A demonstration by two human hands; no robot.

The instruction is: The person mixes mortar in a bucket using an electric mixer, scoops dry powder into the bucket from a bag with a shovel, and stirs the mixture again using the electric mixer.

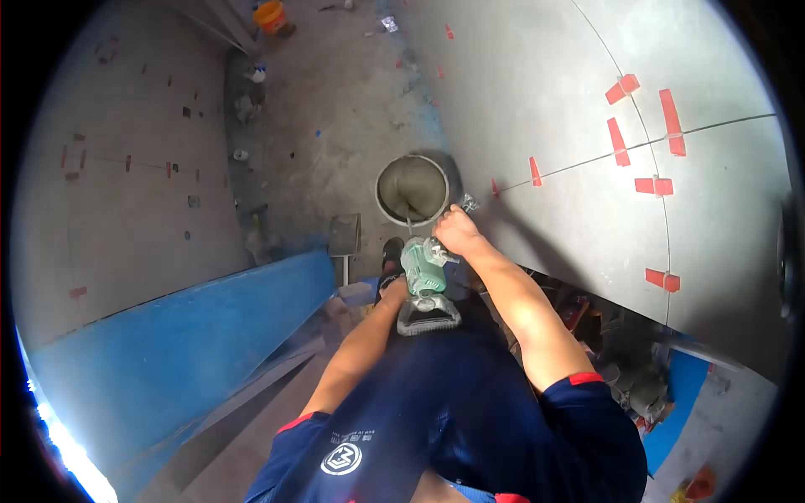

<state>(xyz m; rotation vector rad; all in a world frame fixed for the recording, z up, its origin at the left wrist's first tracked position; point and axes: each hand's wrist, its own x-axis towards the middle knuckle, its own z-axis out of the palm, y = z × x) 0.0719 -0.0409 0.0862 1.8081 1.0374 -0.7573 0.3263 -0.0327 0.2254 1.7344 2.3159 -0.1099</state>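
A green power mixer [426,270] is held in front of my body, with its shaft reaching down into a round bucket [379,198] of grey wet mortar [412,183]. My left hand [394,291] is at the left side of the mixer, its fingers partly hidden by the tool. Near the bucket's lower right rim, my right hand [455,230] is closed around a handle at the mixer's front right. The mixer's paddle is hidden in the mortar.
Tiled walls with red clips [662,186] rise at the right and left. A blue panel [210,339] stands lower left. A flat-bladed tool [345,235] lies left of the bucket. An orange bucket [270,17] is farther off. Clutter [641,386] lies lower right.
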